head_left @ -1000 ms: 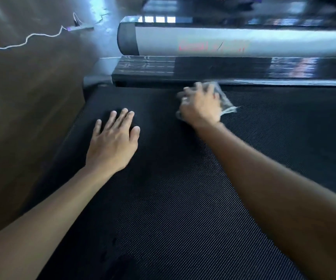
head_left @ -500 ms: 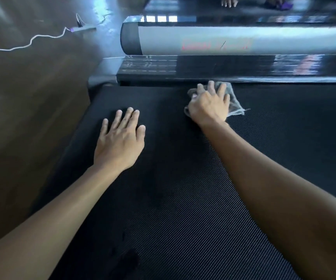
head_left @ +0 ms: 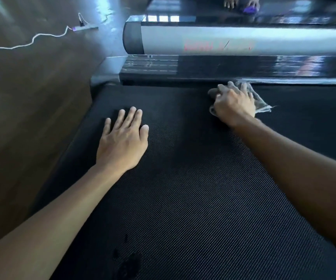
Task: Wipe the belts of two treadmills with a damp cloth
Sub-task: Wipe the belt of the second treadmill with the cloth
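Observation:
A black textured treadmill belt [head_left: 183, 199] fills most of the view. My left hand [head_left: 122, 142] lies flat on the belt's left part with straight fingers. My right hand [head_left: 233, 104] presses a thin grey cloth [head_left: 261, 102] onto the belt at its far end, right against the glossy black front cover [head_left: 223, 70]. The fingers curl over the bunched cloth, and its loose edge sticks out to the right of the hand. Most of the cloth is hidden under the hand.
A silver motor hood [head_left: 244, 41] with red lettering rises behind the black cover. Brown wood floor [head_left: 31, 118] runs along the left. A white cable and power strip [head_left: 82, 28] lie on it at the far left. Another person's hands [head_left: 231, 2] show at the top edge.
My right hand has slid the cloth to the right along the belt's far end. My left hand has stayed flat in about the same place.

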`<state>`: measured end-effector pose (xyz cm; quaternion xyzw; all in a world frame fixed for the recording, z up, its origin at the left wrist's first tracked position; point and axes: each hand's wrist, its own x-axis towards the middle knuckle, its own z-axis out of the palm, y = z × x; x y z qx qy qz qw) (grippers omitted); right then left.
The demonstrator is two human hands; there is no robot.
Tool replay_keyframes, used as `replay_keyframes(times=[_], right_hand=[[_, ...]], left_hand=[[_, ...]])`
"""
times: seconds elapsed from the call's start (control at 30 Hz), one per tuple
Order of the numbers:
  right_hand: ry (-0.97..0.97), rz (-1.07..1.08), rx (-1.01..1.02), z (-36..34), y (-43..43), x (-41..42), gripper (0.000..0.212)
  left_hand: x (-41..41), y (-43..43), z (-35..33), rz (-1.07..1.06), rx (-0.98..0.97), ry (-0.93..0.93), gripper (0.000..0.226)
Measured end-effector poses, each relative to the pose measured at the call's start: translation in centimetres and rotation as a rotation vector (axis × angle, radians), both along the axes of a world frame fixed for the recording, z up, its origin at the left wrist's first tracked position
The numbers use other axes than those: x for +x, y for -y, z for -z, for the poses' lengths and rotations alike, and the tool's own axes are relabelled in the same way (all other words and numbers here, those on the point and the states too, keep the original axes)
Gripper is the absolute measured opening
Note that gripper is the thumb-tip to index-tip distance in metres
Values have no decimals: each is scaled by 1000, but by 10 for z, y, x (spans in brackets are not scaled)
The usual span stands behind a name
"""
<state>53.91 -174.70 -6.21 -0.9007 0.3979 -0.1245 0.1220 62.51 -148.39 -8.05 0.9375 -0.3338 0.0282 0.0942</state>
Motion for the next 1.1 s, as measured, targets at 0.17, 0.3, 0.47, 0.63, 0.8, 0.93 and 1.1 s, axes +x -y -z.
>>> replay_keyframes(times=[0.17, 0.3, 0.47, 0.63, 0.8, 0.93, 1.1], right_hand=[[-26, -139, 2, 6, -103, 70, 57], [213, -370, 259, -18, -106, 52, 53], [270, -218, 123, -14, -55, -26, 45], [76, -213, 71, 8, -36, -50, 49], [80, -224, -27, 19, -40, -51, 46], [44, -253, -40, 17, -41, -56, 45], [21, -239, -45, 12, -43, -58, 44]], left_hand=[[1, 1, -3, 13, -138, -29, 56], [3, 0, -15, -64, -383, -163, 50], [-2, 4, -21, -121, -358, -132, 47], [-9, 73, -41, -229, -331, -25, 53], [-26, 128, -27, -120, -17, -106, 64], [-33, 131, -23, -130, 22, -43, 63], [-25, 138, -19, -61, 57, 127, 63]])
